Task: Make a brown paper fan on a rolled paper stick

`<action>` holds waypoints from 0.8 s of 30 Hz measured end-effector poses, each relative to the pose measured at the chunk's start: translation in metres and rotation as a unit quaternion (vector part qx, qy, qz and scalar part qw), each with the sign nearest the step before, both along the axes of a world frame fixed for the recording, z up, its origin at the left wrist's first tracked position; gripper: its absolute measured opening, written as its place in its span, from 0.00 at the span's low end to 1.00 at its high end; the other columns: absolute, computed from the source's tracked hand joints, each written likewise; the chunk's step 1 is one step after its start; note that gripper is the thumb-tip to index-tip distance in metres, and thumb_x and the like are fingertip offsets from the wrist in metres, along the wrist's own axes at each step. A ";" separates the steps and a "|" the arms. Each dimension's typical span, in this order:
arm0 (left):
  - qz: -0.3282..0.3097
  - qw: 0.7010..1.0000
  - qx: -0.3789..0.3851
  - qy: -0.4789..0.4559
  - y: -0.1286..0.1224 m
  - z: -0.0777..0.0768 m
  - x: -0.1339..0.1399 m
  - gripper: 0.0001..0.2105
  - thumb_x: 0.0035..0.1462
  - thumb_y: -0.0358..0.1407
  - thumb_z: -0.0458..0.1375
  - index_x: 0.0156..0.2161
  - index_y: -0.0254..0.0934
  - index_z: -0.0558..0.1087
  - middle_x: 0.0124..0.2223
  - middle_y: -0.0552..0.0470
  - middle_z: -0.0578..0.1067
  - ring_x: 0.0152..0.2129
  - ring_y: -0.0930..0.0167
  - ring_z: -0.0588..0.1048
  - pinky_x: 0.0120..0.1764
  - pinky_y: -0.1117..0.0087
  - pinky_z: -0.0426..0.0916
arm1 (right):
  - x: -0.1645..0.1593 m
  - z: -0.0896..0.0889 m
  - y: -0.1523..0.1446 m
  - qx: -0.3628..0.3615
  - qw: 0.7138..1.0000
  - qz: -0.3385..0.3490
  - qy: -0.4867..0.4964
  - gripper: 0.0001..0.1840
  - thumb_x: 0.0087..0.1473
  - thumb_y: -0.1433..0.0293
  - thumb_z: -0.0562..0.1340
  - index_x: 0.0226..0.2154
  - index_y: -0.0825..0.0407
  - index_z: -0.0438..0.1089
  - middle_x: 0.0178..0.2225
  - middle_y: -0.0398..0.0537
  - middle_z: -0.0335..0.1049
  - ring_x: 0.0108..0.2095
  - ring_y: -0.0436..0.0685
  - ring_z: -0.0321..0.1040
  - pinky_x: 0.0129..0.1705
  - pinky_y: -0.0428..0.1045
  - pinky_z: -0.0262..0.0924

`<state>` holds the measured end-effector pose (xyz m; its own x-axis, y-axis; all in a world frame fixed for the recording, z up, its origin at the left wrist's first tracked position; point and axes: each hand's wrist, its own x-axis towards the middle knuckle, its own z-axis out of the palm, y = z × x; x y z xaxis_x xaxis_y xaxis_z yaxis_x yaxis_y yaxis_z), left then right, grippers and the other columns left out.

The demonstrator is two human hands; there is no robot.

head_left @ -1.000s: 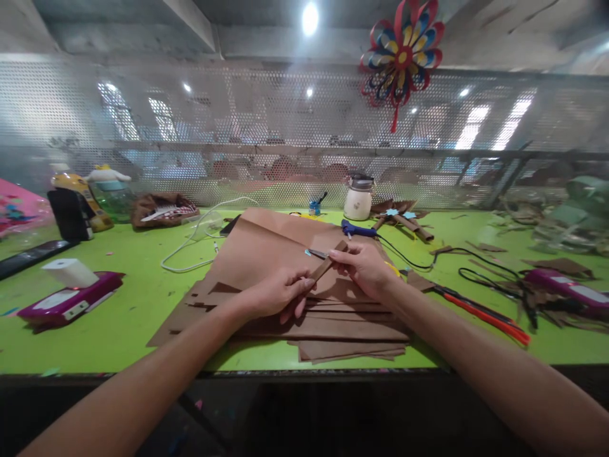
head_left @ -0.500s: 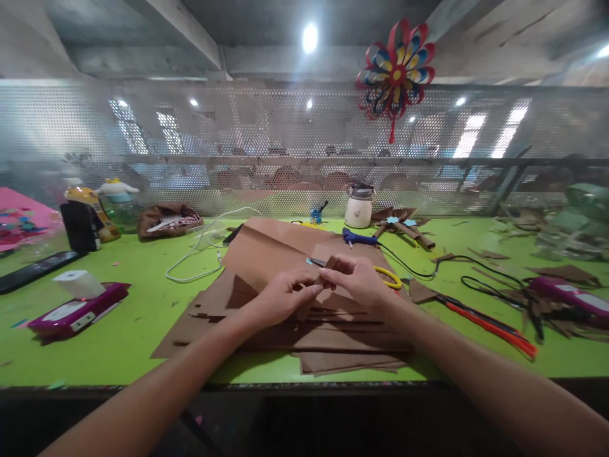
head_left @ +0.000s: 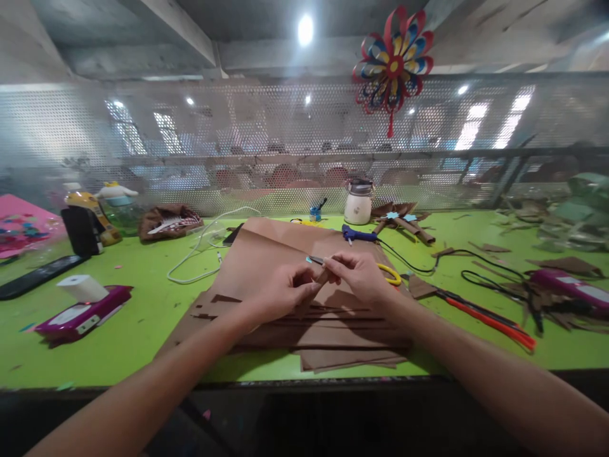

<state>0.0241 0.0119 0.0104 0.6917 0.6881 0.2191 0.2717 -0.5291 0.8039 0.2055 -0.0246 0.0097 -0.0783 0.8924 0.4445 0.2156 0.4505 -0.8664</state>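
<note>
Brown paper strip (head_left: 324, 275), one, long axis slanting near-left to far-right, pinched between fingers of left hand (head_left: 286, 289) and right hand (head_left: 359, 275).

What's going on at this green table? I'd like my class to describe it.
A person is working with bare hands: the left hand and right hand both hold a small piece of brown paper. They are above layered brown sheets on the green table. Yellow-handled scissors lie there too, partly hidden by the right hand. A blue glue gun lies beyond that hand, untouched. How the small piece is folded is hard to tell.
</note>
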 end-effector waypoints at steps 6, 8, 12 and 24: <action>-0.037 0.993 -0.108 -0.028 0.003 0.010 0.011 0.12 0.50 0.43 0.57 0.30 0.35 0.66 0.27 0.55 0.65 0.26 0.73 0.66 0.31 0.71 0.62 | 0.008 -0.003 0.009 0.022 0.999 -0.003 -0.026 0.18 0.52 0.57 0.58 0.22 0.54 0.66 0.18 0.41 0.60 0.21 0.48 0.55 0.25 0.46 0.51; -0.049 0.991 -0.123 -0.016 0.001 0.017 0.014 0.11 0.50 0.42 0.57 0.32 0.34 0.68 0.29 0.54 0.67 0.28 0.72 0.67 0.34 0.70 0.62 | 0.011 -0.002 0.011 0.026 0.999 -0.004 -0.025 0.18 0.52 0.57 0.58 0.22 0.54 0.66 0.18 0.40 0.60 0.21 0.48 0.56 0.25 0.45 0.51; -0.050 0.989 -0.130 -0.042 0.000 0.023 0.021 0.11 0.49 0.41 0.58 0.32 0.33 0.70 0.31 0.52 0.70 0.31 0.71 0.68 0.36 0.70 0.61 | 0.014 0.000 0.015 0.000 1.000 0.007 0.019 0.18 0.50 0.55 0.59 0.24 0.54 0.65 0.19 0.40 0.61 0.21 0.47 0.56 0.25 0.45 0.52; 0.092 0.935 -0.252 -0.232 0.012 0.000 0.029 0.14 0.43 0.42 0.64 0.32 0.33 0.69 0.27 0.55 0.71 0.24 0.74 0.70 0.30 0.73 0.64 | -0.010 -0.015 0.008 -0.147 0.983 0.060 0.090 0.21 0.46 0.54 0.61 0.37 0.53 0.66 0.26 0.42 0.67 0.23 0.48 0.60 0.23 0.43 0.55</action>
<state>0.0534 0.0242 0.0103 0.4623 0.8829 0.0821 -0.1194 -0.0297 0.9924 0.1952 -0.0163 -0.0049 -0.1345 0.9733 0.1858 0.0075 0.1885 -0.9820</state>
